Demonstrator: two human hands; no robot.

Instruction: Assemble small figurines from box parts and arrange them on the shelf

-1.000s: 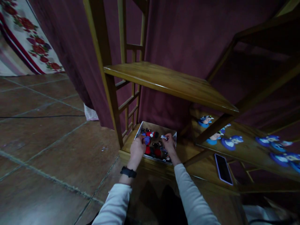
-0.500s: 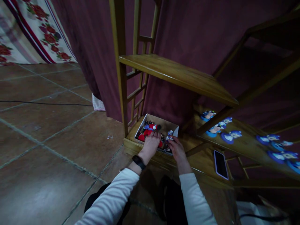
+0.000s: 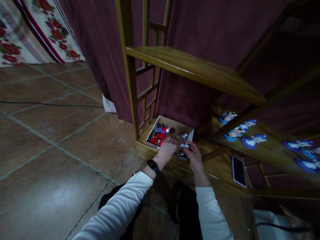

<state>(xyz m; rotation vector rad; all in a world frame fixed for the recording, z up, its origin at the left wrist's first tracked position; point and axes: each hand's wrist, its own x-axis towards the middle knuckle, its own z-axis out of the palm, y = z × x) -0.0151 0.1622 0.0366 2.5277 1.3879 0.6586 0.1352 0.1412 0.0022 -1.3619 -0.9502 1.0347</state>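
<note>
An open cardboard box (image 3: 183,128) holds small red, black and blue figurines (image 3: 161,136), heaped mostly at its left side. My left hand (image 3: 168,147), with a black wristband above it, reaches over the box's front edge. Its fingers are bent down among the contents, and what they hold is hidden. At the right end of the box, my right hand (image 3: 194,156) is closed on a small blue-and-white figurine (image 3: 185,145). A second small blue-and-white figurine (image 3: 184,136) lies in the box just behind it.
The box stands on the low wooden shelf unit (image 3: 147,151), under a higher wooden shelf (image 3: 190,68). A phone (image 3: 239,171) lies to its right. Several blue-and-white figures (image 3: 253,141) sit on the right-hand shelf. A dark cable (image 3: 50,104) crosses the tiled floor.
Both hands have shifted slightly toward the right end of the box. One small blue-and-white figurine now lies apart behind the fingers. The view has turned a little.
</note>
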